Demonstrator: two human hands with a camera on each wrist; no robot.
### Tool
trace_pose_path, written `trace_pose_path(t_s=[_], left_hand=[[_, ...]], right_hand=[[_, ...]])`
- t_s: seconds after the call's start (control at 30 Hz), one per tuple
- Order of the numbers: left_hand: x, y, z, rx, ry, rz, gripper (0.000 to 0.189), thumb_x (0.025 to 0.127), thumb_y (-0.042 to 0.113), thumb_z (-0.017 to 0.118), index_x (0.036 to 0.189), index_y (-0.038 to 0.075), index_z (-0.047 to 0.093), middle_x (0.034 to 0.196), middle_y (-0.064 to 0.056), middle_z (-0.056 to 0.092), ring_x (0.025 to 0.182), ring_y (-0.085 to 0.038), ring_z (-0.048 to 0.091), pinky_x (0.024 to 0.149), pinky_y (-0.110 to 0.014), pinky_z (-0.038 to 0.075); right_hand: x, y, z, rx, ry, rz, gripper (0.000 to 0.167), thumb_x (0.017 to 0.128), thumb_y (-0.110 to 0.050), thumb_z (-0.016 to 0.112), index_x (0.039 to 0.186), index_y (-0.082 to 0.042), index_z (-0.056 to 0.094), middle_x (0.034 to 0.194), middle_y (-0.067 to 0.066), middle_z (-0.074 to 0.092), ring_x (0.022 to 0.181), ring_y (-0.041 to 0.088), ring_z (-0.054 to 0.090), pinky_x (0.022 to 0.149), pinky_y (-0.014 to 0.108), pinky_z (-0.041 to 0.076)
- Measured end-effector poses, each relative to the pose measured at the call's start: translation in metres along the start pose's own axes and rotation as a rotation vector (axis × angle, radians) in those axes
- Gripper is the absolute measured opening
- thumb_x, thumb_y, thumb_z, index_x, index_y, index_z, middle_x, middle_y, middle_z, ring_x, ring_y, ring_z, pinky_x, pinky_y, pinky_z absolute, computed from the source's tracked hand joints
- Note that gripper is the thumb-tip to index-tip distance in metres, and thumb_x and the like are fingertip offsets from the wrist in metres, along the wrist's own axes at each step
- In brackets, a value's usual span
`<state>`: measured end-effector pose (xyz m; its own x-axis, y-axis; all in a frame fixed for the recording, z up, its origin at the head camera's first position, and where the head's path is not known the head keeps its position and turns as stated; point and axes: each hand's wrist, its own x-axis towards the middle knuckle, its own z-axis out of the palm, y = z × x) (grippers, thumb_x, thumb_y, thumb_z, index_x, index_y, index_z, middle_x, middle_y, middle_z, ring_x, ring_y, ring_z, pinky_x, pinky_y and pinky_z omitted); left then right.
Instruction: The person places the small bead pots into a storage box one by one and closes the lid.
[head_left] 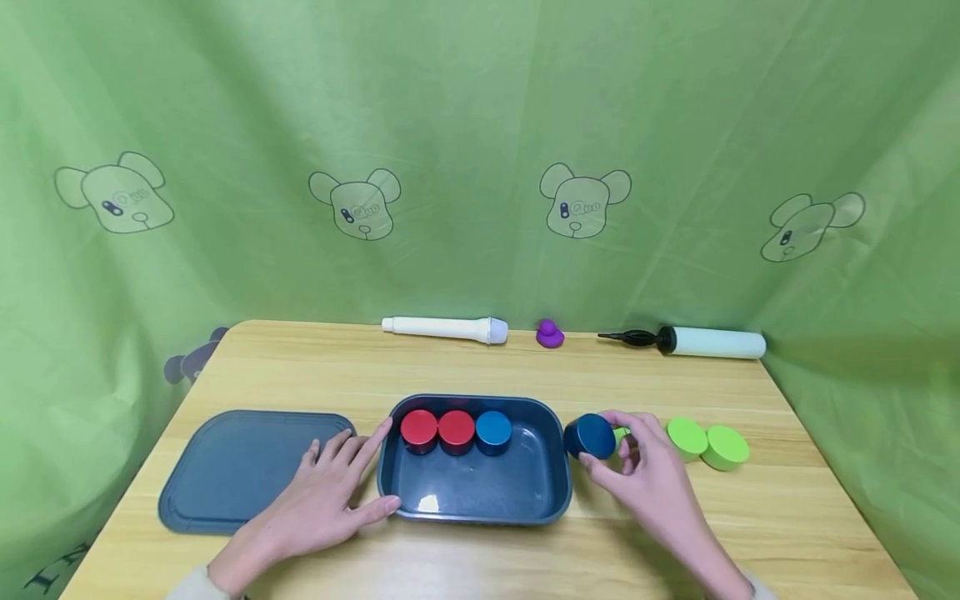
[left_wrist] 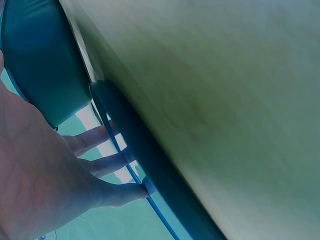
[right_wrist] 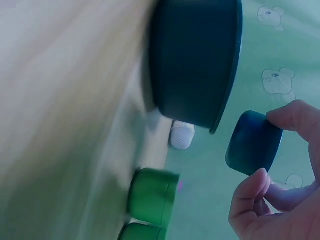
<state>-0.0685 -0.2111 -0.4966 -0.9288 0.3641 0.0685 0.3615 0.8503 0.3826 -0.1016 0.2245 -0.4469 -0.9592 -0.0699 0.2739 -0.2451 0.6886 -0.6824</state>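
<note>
My right hand [head_left: 648, 467] pinches a dark blue round block [head_left: 591, 437] between thumb and fingers. In the right wrist view this block [right_wrist: 253, 143] is held up off the table, beside the box. The dark blue-grey box [head_left: 480, 492] contains two red round blocks [head_left: 419, 431] and a lighter blue one [head_left: 494, 432], in a row along its far side. My left hand [head_left: 322, 500] is spread at the box's left end, thumb and index finger at the rim. Its other fingertips rest on the flat lid [head_left: 240, 467], also seen in the left wrist view [left_wrist: 150, 155].
Right of the box stand green round blocks [head_left: 725, 448], one partly hidden behind my right hand. Along the table's back edge lie a white stick-like object [head_left: 442, 328], a small purple duck-shaped toy [head_left: 550, 334] and a white hand pump [head_left: 712, 342]. A green curtain [head_left: 480, 108] hangs behind.
</note>
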Motion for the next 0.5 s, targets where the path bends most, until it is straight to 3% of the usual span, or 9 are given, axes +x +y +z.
trace_pose_path(t_s=[0.17, 0.5], left_hand=[[0.000, 0.000, 0.000, -0.003, 0.000, -0.003, 0.095, 0.102, 0.071, 0.060, 0.177, 0.031, 0.018, 0.154, -0.017, 0.056, 0.148, -0.050, 0.044, 0.110, -0.087, 0.027], [0.000, 0.000, -0.001, 0.006, 0.014, 0.010, 0.095, 0.102, 0.069, 0.062, 0.178, 0.030, 0.018, 0.153, -0.016, 0.057, 0.148, -0.050, 0.044, 0.110, -0.087, 0.027]], right_hand=[[0.007, -0.010, 0.007, 0.028, -0.002, -0.019, 0.054, 0.083, -0.017, 0.098, 0.130, -0.009, 0.073, 0.096, 0.007, 0.056, 0.074, 0.018, 0.056, 0.064, 0.023, 0.047], [0.023, -0.020, 0.025, 0.068, -0.095, 0.006, 0.055, 0.085, -0.020, 0.096, 0.133, -0.009, 0.072, 0.104, 0.008, 0.056, 0.085, 0.022, 0.058, 0.074, 0.030, 0.052]])
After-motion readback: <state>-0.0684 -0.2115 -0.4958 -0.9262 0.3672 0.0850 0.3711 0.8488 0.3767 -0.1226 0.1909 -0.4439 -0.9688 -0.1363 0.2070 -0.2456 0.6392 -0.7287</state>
